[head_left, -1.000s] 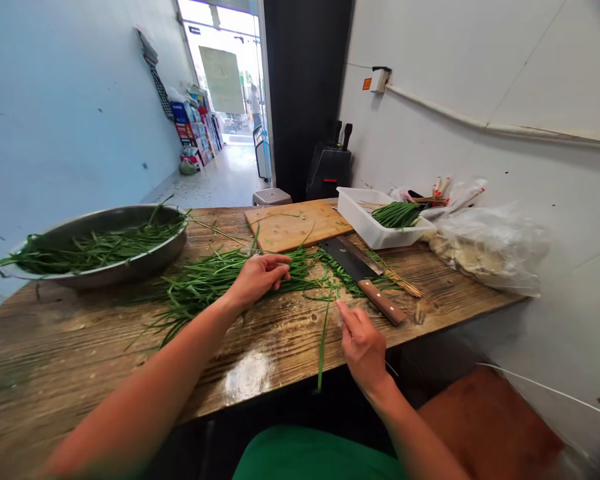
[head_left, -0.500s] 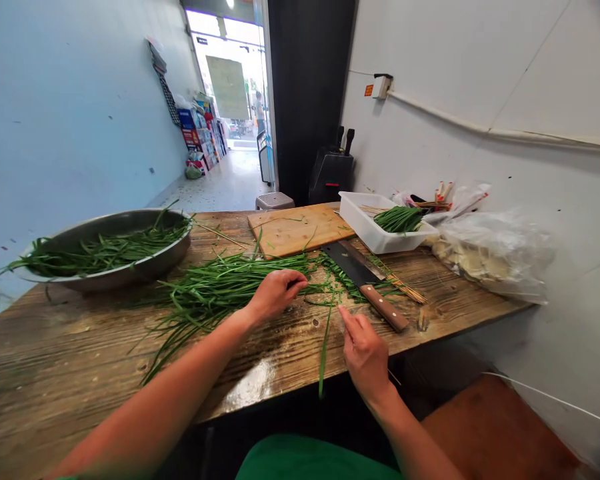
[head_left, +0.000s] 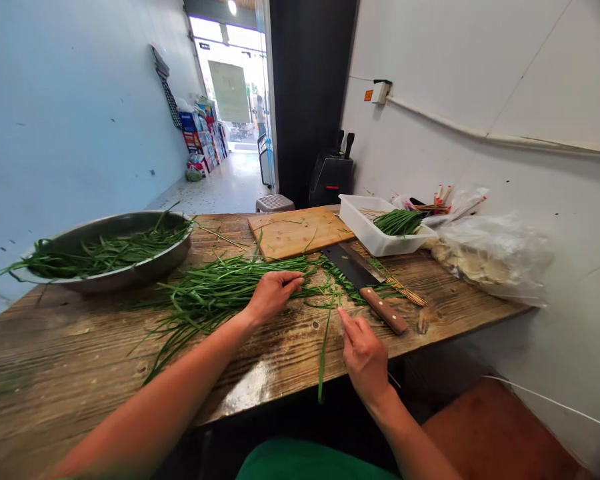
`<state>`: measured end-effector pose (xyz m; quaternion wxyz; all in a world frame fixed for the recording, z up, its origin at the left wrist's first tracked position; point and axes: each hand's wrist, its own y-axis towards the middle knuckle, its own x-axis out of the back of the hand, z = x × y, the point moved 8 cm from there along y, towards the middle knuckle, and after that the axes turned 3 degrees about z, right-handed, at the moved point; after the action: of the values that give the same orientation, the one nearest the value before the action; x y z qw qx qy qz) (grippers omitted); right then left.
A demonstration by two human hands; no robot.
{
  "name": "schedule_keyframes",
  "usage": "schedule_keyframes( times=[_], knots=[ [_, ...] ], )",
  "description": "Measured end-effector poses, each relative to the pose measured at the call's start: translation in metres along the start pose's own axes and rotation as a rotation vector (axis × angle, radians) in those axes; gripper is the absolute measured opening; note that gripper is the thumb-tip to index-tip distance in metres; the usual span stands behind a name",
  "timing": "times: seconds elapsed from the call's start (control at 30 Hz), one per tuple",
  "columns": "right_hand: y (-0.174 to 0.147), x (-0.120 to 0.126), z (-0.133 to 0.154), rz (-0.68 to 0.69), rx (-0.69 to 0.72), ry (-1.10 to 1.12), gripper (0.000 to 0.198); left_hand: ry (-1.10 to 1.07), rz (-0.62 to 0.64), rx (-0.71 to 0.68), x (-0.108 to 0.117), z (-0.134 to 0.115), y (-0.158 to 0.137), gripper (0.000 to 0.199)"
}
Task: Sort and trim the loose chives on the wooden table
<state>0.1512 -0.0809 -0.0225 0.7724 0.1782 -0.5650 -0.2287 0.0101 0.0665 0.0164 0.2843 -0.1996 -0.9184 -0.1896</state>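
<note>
My left hand (head_left: 273, 295) is closed in a pinch at the right end of a loose pile of garlic chives (head_left: 215, 283). Its fingertips are on chive ends, though exactly how many stalks they hold is hard to see. Nearer the front edge, my right hand (head_left: 365, 353) is closed around a thin bamboo skewer (head_left: 394, 379), mostly hidden by the fingers. Close to its fingertips a single chive stalk (head_left: 323, 360) hangs over the table's edge. A cleaver (head_left: 355, 267) with a wooden handle lies to the right, over short cut chive pieces (head_left: 341, 277).
A metal bowl (head_left: 125, 275) of chives stands at the left. Behind the pile lies a wooden cutting board (head_left: 300, 230). To the right are a white plastic tub (head_left: 380, 245) with a chive bundle, loose skewers (head_left: 407, 290) and a clear plastic bag (head_left: 495, 260) of pale food.
My left hand has shifted very slightly, its fingertips drawn a little left. My right hand stays almost in place. The view has tilted up a touch.
</note>
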Motion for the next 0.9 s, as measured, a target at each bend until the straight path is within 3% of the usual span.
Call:
schedule_keyframes(
  times=[0.9],
  knots=[
    [0.001,-0.001,0.004,0.022,0.045,0.016,0.039,-0.034,0.044,0.091,-0.009,0.01,-0.001,0.027]
  ],
)
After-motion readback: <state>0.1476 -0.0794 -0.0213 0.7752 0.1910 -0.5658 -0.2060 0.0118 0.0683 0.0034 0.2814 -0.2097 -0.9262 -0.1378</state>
